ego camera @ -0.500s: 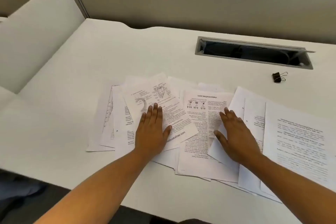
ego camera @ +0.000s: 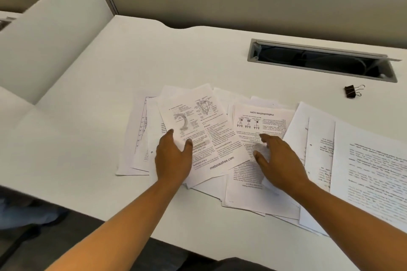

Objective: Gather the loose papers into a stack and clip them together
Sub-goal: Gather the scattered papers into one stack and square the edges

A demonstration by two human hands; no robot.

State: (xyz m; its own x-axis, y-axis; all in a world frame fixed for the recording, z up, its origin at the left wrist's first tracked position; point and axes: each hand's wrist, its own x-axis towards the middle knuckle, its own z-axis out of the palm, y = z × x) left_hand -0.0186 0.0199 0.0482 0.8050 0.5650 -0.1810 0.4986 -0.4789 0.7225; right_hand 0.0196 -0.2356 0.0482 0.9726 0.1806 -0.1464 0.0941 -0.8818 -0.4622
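Several loose printed papers [ego camera: 248, 185] lie fanned over the white desk [ego camera: 92, 130]. On top at the left is a sheet with an anatomy drawing [ego camera: 204, 123]. My left hand [ego camera: 174, 160] is at that sheet's left edge, fingers curled at the edge and thumb pressed on top. To its right, my right hand [ego camera: 279, 160] rests on a sheet with a small tree diagram [ego camera: 257, 123], fingers spread and slightly bent. A black binder clip [ego camera: 352, 92] stands alone on the desk at the far right, well beyond both hands.
A grey cable slot [ego camera: 319, 59] with its lid open is set into the desk behind the papers. A white side panel [ego camera: 50, 35] rises at the left. More sheets [ego camera: 363, 160] reach toward the desk's right and near edges.
My left hand has gone from lying flat on the drawing sheet to curling at its left edge. My right hand's fingers have lifted and spread a little.
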